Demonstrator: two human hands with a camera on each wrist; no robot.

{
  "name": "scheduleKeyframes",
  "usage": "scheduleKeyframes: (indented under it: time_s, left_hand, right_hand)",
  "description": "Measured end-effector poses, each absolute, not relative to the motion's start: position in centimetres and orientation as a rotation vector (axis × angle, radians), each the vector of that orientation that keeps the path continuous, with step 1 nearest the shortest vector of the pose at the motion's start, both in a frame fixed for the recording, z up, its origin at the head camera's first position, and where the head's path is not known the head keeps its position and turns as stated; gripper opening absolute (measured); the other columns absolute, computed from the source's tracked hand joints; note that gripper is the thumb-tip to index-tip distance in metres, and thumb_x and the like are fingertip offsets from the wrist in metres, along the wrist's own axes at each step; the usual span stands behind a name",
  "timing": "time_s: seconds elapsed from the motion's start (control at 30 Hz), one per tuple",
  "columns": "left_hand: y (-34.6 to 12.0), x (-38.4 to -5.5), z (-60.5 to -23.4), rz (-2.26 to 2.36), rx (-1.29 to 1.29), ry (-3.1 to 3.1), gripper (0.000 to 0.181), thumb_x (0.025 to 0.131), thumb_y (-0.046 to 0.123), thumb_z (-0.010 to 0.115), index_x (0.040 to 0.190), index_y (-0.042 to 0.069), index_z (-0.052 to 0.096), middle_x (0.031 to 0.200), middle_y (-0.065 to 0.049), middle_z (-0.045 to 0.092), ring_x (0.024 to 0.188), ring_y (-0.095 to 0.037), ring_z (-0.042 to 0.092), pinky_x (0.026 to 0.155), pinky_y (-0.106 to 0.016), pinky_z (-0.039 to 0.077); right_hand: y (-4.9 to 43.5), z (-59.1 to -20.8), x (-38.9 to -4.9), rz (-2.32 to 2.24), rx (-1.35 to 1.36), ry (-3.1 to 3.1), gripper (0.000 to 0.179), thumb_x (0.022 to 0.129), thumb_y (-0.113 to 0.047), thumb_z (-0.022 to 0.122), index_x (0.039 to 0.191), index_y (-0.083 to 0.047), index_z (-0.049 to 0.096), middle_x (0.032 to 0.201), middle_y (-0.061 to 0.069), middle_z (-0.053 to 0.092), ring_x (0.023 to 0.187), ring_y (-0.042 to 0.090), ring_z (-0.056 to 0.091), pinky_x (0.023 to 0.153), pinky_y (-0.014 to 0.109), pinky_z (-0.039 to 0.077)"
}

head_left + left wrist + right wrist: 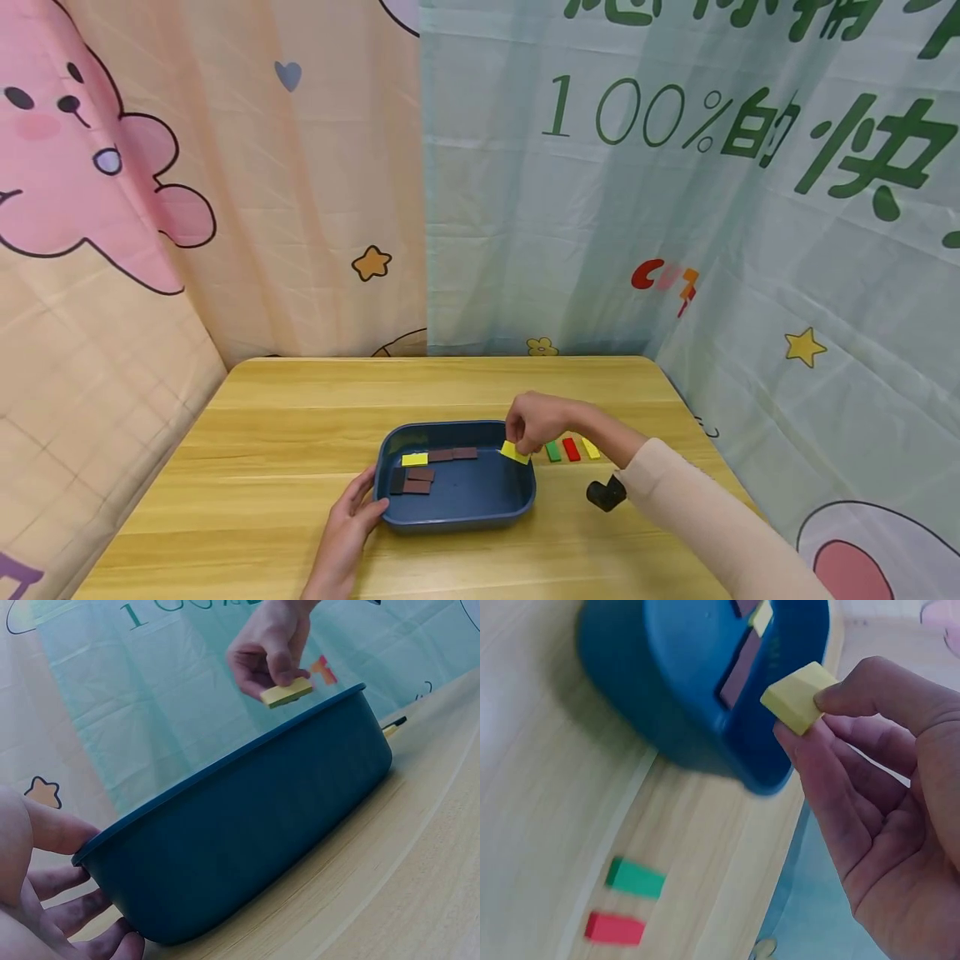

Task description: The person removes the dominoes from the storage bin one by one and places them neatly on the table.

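My right hand (537, 421) pinches a yellow block (799, 697) between thumb and fingers. The block is held above the right end of a blue plastic basin (480, 518). My left hand (351, 518) grips the basin's left end, its fingers against the outer wall (225, 825). Inside the basin lie another yellow block (415, 460), several brown blocks (422, 475) and a black block (397, 480). Right of the basin, on the table, a green block (553, 451), a red block (572, 449) and a yellow block (591, 448) lie in a row.
A black object (606, 494) shows beside the right sleeve (697, 517), apparently the wrist camera. The wooden table (300, 392) ends at printed curtains (525, 250) at the back and sides.
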State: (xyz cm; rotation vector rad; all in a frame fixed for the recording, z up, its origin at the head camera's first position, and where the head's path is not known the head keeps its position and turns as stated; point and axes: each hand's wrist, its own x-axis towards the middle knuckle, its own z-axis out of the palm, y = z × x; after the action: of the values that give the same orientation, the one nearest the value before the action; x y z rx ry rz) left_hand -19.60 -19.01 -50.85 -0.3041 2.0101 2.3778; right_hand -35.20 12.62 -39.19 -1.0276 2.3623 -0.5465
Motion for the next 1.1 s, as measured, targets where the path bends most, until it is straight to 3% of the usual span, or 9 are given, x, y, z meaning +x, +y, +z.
scheduleKeyframes:
  time_s: [0.23, 0.5, 0.73, 0.9, 1.1]
  left_hand:
    - [-19.0, -19.6, -50.8, 2.380, -0.297, 2.017, 0.062, 0.103, 0.002, 0.055, 0.160, -0.002, 0.030, 0.164, -0.028, 0.025, 0.149, -0.039, 0.028, 0.102, -0.028, 0.048]
    - [-19.0, -19.6, -50.6, 2.377, -0.300, 2.016, 0.061, 0.104, 0.002, 0.055, 0.159, -0.002, 0.030, 0.164, -0.027, 0.025, 0.149, -0.039, 0.030, 0.099, -0.025, 0.048]
    - [-18.9, -19.7, -50.7, 2.371, -0.303, 2.019, 0.062, 0.104, 0.003, 0.055, 0.160, -0.002, 0.030, 0.164, -0.028, 0.025, 0.149, -0.040, 0.028, 0.102, -0.029, 0.048]
    - [-19.0, -19.7, -50.8, 2.370, -0.309, 2.024, 0.061, 0.104, 0.002, 0.055, 0.160, -0.002, 0.030, 0.164, -0.028, 0.025, 0.149, -0.039, 0.029, 0.104, -0.031, 0.048]
    - [-19.0, -19.7, -51.0, 2.368, -0.305, 2.019, 0.061, 0.104, 0.003, 0.055, 0.160, -0.001, 0.030, 0.164, -0.028, 0.024, 0.149, -0.039, 0.028, 0.097, -0.023, 0.049]
  right_hand:
    - [16.8, -39.5, -35.0, -0.764, -0.900, 2.318, 0.014, 0.083, 0.005, 0.066, 0.084, -0.007, 0.071, 0.068, 0.001, 0.065, 0.056, 0.020, 0.057, 0.061, 0.040, 0.057]
    - [20.7, -40.8, -34.4, -0.977, -0.690, 2.298, 0.015, 0.083, 0.006, 0.066, 0.097, 0.002, 0.069, 0.075, 0.007, 0.067, 0.064, 0.018, 0.061, 0.063, 0.035, 0.058]
    - [22.5, -44.1, -33.7, -1.143, -0.537, 2.276, 0.016, 0.087, 0.000, 0.072, 0.101, 0.003, 0.066, 0.083, 0.009, 0.069, 0.073, 0.022, 0.068, 0.069, 0.042, 0.061]
    - [22.8, -46.1, -33.1, -1.172, -0.468, 2.277, 0.015, 0.084, 0.001, 0.074, 0.096, 0.002, 0.066, 0.079, 0.008, 0.066, 0.068, 0.020, 0.065, 0.063, 0.034, 0.059]
    - [22.8, -47.9, -32.1, -1.193, -0.362, 2.302, 0.018, 0.082, 0.002, 0.075, 0.097, 0.003, 0.065, 0.082, 0.008, 0.065, 0.069, 0.018, 0.063, 0.063, 0.030, 0.059]
